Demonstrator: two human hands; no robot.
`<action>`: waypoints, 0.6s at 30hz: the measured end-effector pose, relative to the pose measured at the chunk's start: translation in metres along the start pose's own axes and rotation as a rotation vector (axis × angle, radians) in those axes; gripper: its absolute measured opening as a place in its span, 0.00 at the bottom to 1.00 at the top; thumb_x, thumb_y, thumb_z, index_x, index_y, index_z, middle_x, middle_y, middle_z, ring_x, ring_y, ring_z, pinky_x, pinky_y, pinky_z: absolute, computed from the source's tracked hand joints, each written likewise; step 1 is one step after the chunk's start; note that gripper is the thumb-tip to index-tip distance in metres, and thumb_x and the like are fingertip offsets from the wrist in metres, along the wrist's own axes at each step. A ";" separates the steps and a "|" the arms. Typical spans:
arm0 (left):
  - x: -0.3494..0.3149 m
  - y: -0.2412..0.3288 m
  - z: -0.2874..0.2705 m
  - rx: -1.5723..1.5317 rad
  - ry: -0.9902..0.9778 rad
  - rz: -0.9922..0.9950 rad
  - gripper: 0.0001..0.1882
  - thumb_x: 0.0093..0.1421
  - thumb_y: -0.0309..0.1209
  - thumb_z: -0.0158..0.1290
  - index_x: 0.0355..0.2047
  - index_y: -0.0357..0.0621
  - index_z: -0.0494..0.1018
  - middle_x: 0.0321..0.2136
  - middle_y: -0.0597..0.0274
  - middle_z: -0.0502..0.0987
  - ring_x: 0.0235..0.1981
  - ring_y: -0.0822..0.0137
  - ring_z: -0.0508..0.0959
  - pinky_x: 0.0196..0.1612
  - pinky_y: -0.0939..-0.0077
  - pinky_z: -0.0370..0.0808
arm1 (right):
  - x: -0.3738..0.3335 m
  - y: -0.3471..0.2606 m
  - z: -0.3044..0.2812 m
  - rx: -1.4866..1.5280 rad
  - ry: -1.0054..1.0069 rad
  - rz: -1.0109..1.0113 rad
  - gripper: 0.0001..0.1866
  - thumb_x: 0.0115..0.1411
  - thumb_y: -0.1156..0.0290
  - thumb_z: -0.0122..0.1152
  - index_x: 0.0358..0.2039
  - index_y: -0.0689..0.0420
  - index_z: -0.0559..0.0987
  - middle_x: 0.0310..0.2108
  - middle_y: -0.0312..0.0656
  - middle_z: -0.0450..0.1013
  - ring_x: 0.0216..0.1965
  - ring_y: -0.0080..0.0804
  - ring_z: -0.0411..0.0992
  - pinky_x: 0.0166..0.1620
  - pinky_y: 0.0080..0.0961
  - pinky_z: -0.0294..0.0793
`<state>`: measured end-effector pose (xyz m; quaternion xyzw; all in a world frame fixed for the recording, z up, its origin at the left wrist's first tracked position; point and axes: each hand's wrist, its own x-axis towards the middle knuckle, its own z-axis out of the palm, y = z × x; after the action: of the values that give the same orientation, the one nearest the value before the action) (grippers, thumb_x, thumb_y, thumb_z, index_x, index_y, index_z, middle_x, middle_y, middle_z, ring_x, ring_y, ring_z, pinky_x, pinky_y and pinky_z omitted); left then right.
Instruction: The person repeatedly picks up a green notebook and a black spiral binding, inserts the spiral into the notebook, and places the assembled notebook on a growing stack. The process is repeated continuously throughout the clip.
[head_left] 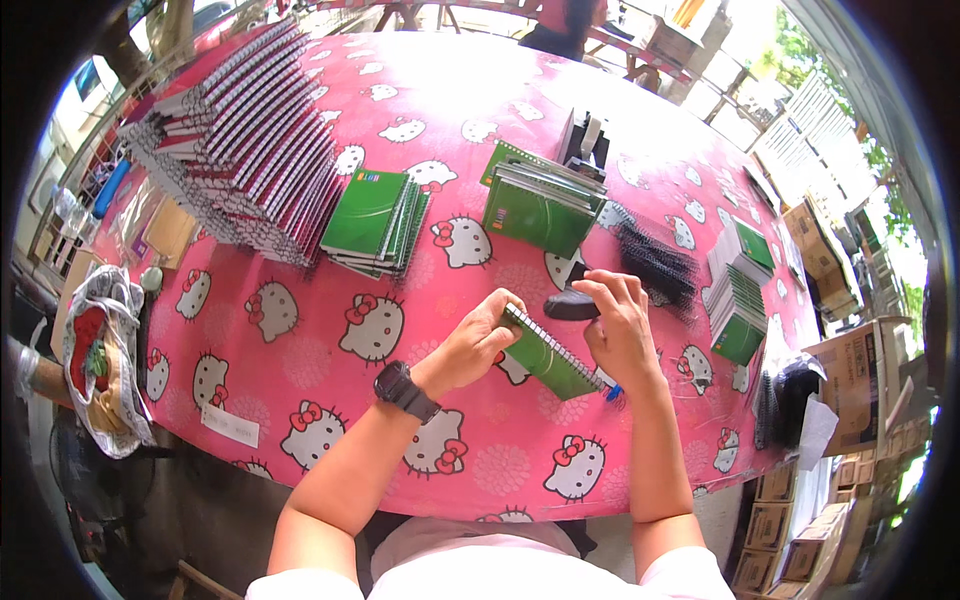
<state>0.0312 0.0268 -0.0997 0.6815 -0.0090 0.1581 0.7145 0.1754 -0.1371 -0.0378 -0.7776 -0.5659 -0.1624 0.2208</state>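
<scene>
A small green spiral notebook is in my left hand, tilted, with its wire-bound edge toward the upper right. The left thumb and fingers pinch its upper left corner. Over the bound edge, my right hand has its fingers bent. A black, rounded object shows between its index finger and thumb; its kind and whether it is gripped are unclear. A small blue piece shows by the notebook's lower right end, beside my right wrist. Beyond my hands stands a bundle of green notebooks.
Tall stacks of spiral notebooks lean at the left beside a green notebook stack. Black binding coils lie right of centre, with more green notebooks farther right. A pink patterned cloth covers the table. Cardboard boxes stand at right.
</scene>
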 end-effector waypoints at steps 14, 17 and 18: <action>-0.004 0.032 0.017 -0.110 0.291 -0.001 0.07 0.57 0.19 0.56 0.37 0.37 0.74 0.31 0.65 0.78 0.31 0.80 0.75 0.31 0.88 0.72 | -0.004 -0.044 -0.008 0.633 0.088 0.066 0.10 0.54 0.77 0.60 0.38 0.59 0.75 0.30 0.45 0.75 0.33 0.41 0.74 0.35 0.31 0.73; -0.005 0.035 0.019 -0.151 0.266 0.038 0.08 0.57 0.18 0.55 0.38 0.36 0.74 0.31 0.65 0.78 0.32 0.79 0.76 0.36 0.86 0.74 | -0.006 -0.047 -0.010 0.716 0.051 0.152 0.11 0.55 0.77 0.59 0.40 0.60 0.75 0.33 0.47 0.76 0.34 0.41 0.74 0.36 0.32 0.74; -0.005 0.034 0.020 -0.155 0.270 0.057 0.07 0.57 0.18 0.55 0.37 0.37 0.75 0.32 0.64 0.78 0.33 0.79 0.76 0.36 0.86 0.74 | -0.007 -0.045 -0.007 0.716 0.095 0.130 0.11 0.56 0.77 0.60 0.41 0.60 0.75 0.33 0.45 0.75 0.33 0.37 0.74 0.35 0.29 0.74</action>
<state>0.0224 0.0068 -0.0665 0.5964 0.0557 0.2674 0.7548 0.1298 -0.1346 -0.0282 -0.6769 -0.5254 0.0244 0.5149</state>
